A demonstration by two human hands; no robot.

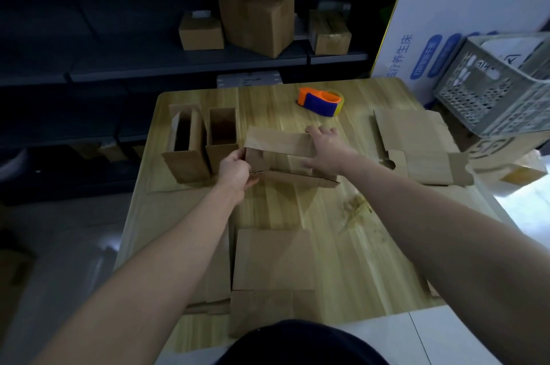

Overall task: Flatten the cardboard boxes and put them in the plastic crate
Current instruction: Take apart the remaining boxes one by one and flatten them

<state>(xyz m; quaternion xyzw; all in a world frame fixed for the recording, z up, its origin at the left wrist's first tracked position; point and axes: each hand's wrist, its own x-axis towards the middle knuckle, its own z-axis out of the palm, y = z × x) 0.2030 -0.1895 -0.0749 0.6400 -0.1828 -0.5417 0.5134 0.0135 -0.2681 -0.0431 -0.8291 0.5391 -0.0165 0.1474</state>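
Note:
A brown cardboard box lies open at the middle of the wooden table, its flaps spread. My left hand grips its left end. My right hand presses flat on its right side, fingers spread over the far flap. Two more open boxes stand upright to the left: one at the far left, another beside it. Flattened cardboard lies on the table's right side, and more flattened sheets lie near the front edge. The grey plastic crate sits tilted at the far right.
An orange and blue tape dispenser rests at the back of the table. Scraps of peeled tape lie right of centre. Dark shelves behind hold sealed cardboard boxes. A large white carton stands behind the crate.

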